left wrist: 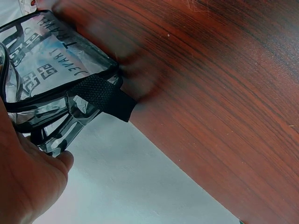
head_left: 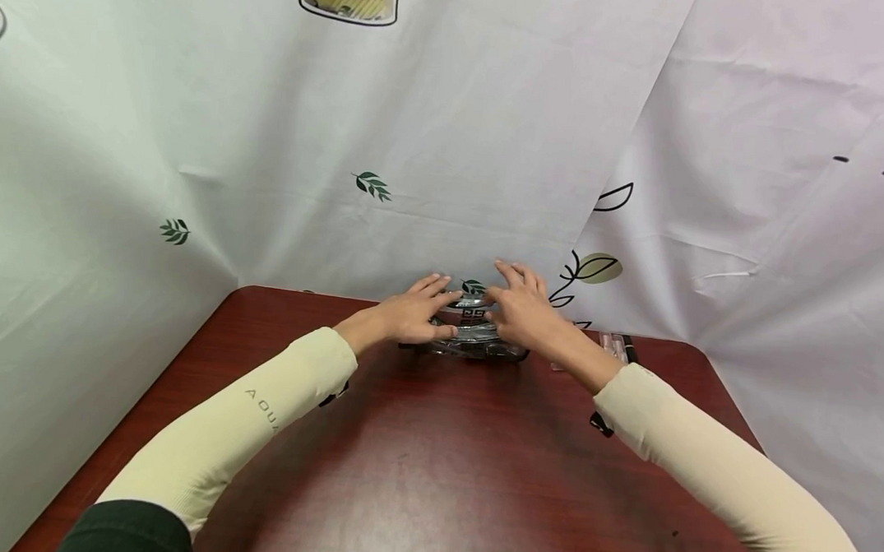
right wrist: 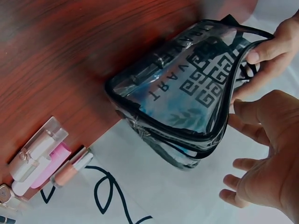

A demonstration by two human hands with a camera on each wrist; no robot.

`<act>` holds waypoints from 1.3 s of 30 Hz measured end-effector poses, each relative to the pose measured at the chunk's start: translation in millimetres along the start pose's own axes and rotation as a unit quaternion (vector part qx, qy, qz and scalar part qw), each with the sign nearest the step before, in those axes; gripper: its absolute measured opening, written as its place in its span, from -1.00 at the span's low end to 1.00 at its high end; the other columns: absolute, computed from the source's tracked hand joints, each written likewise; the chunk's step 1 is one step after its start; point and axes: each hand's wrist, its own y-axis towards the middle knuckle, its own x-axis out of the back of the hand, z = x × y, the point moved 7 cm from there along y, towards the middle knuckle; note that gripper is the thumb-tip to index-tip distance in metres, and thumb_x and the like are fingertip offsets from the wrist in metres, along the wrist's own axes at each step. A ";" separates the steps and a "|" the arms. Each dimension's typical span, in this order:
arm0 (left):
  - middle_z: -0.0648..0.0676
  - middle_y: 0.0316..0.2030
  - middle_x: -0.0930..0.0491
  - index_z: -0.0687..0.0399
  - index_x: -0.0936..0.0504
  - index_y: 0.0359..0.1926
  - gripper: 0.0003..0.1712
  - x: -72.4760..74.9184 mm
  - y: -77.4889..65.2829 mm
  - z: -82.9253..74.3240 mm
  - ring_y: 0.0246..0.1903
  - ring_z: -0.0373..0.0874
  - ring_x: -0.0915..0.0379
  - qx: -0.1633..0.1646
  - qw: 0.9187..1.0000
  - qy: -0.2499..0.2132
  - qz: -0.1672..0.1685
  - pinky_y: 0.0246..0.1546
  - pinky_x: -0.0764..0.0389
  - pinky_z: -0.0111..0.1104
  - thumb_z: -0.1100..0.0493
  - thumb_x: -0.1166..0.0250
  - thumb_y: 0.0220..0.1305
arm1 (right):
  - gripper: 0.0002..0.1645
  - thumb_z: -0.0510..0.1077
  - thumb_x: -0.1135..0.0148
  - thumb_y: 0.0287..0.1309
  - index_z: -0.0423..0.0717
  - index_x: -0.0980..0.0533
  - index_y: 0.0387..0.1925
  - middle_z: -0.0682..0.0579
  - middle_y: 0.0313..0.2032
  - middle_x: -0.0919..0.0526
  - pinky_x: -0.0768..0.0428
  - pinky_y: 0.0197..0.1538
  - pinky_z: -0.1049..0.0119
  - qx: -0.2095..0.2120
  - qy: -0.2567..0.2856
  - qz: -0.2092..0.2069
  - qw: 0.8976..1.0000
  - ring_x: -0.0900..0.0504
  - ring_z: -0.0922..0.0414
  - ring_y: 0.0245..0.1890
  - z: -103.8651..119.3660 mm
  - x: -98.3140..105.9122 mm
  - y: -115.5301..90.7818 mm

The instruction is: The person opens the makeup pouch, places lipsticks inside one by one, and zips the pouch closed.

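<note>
A clear travel pouch [right wrist: 175, 88] with black piping and black lettering rests on the table, against the white backdrop. Its top zip opening is parted, and a black fabric tab [left wrist: 105, 96] sticks out at one end. My left hand [head_left: 414, 312] holds the rim of the opening, thumb [right wrist: 261, 51] on the near side and fingers behind it. At the other end of the rim is my right hand [head_left: 525, 312], with its thumb and index fingertips right at the edge. The remaining fingers [right wrist: 238, 182] of that hand are spread away from the pouch.
Right of the pouch lie several cosmetics: a clear-capped tube [right wrist: 39, 147], a pink item [right wrist: 52, 163] and a peach-coloured tube [right wrist: 70, 169]. The dark red wooden table [head_left: 433, 473] ends at the white printed cloth [head_left: 448, 128], which hangs behind and along both sides.
</note>
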 end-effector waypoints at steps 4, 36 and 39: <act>0.09 0.88 0.28 -0.22 -0.02 0.88 0.00 0.6 -0.8 -0.8 0.88 0.06 0.49 0.000 1.000 -0.001 0.000 0.73 -0.20 0.33 -0.45 -0.09 0.67 | -0.73 -0.10 -0.42 0.55 -0.07 -0.78 0.15 -0.35 0.79 -0.10 -0.06 0.72 -0.57 -0.008 0.012 -0.001 1.000 -0.04 -0.47 0.78 -5.1 1.1 -1.6; 0.11 0.88 0.29 -0.17 -0.01 0.88 -0.01 1.5 -0.9 -1.4 0.88 0.08 0.52 -0.012 1.000 -0.010 0.004 0.75 -0.13 0.34 -0.39 -0.12 0.69 | -0.92 -0.24 -0.35 0.46 -0.16 -0.72 -0.11 -0.46 0.74 -0.13 -0.06 0.59 -0.66 -0.065 0.036 -0.042 0.996 -0.07 -0.58 0.68 -92.3 22.1 -44.4; 0.10 0.88 0.30 -0.17 -0.01 0.88 -0.01 1.8 -0.9 -1.8 0.88 0.08 0.53 -0.011 1.000 -0.011 0.006 0.75 -0.13 0.35 -0.39 -0.11 0.70 | -0.89 -0.17 -0.43 0.43 -0.14 -0.73 -0.12 -0.46 0.74 -0.11 -0.06 0.59 -0.65 -0.075 0.035 -0.036 0.996 -0.05 -0.59 0.69 -102.3 21.5 -50.6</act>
